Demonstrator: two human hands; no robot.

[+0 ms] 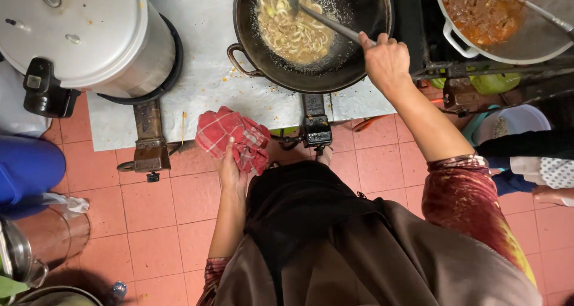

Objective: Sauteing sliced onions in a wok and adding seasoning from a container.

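Observation:
A black wok (pixel 353 49) with pale noodles (pixel 293 31) sits on the burner at top centre. My right hand (pixel 385 61) grips the long metal handle of a ladle (pixel 326 18) whose bowl rests in the noodles. My left hand (pixel 230 165) holds a bunched red checked cloth (pixel 234 135) just below the stove's front edge, near the wok's left loop handle (pixel 234 58).
A large white lidded cooker (pixel 84 31) stands at top left on the foil-covered stove top (pixel 203 85). At top right a white pot (pixel 478 13) holds red sauce with a spoon. Metal pots (pixel 36 246) and a blue container (pixel 27 168) sit on the pink tiled floor (pixel 161 222).

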